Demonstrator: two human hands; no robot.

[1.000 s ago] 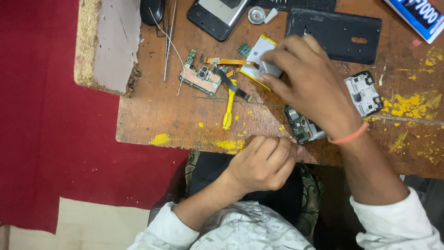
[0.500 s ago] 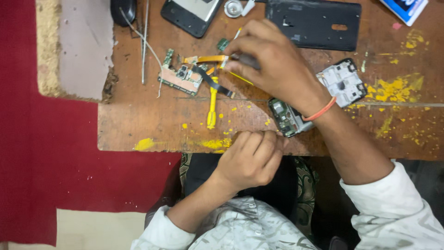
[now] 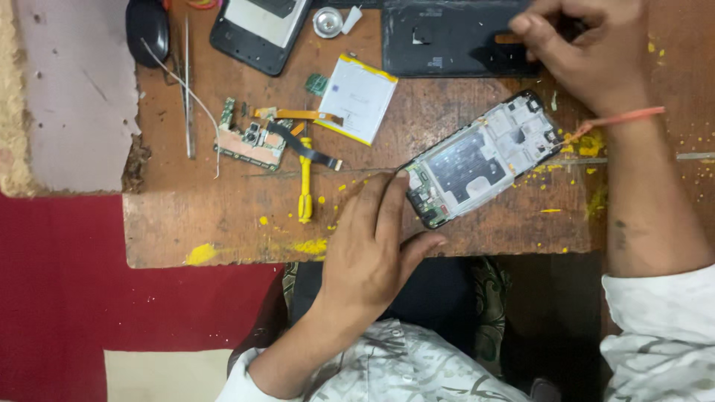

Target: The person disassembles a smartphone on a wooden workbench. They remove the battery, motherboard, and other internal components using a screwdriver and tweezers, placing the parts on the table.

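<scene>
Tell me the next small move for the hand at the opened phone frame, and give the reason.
Probably settle the left hand firmly on the opened phone frame to pin it. Its fingers only touch the frame's lower corner, and the frame lies tilted close to the wooden table edge. The right hand is away at the black back cover, so nothing else steadies the frame.

A worn wooden table point(image 3: 223, 231), speckled with yellow crumbs, carries an opened phone frame point(image 3: 480, 158) near its front edge, with a white battery point(image 3: 360, 97) and a circuit board point(image 3: 249, 141) to its left. A yellow pry tool point(image 3: 304, 182) lies beside the board, and a black back cover point(image 3: 447, 37), a dark phone point(image 3: 257, 26) and tweezers point(image 3: 188, 89) sit along the far side.
</scene>
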